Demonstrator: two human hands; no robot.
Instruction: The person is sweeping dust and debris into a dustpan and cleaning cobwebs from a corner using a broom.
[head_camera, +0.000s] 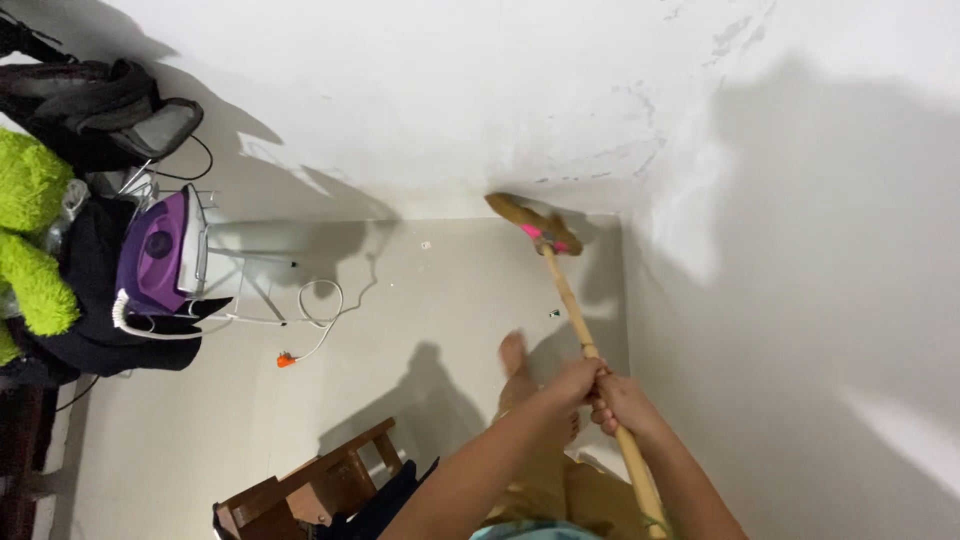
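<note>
Both hands were shut tight on the long wooden broom (590, 345), the left hand (575, 382) just above the right hand (622, 402), and its brush end (533, 224) sat in the floor corner by the white wall (800, 300). I think short, soft pulls away from the corner would work best there. The stick's bottom end was cut off, and the tiny bits on the floor (440, 290) were too small to make out.

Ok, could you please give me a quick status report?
Left hand and right hand gripping broom handle. Head in floor corner. Small debris beside it.
</note>
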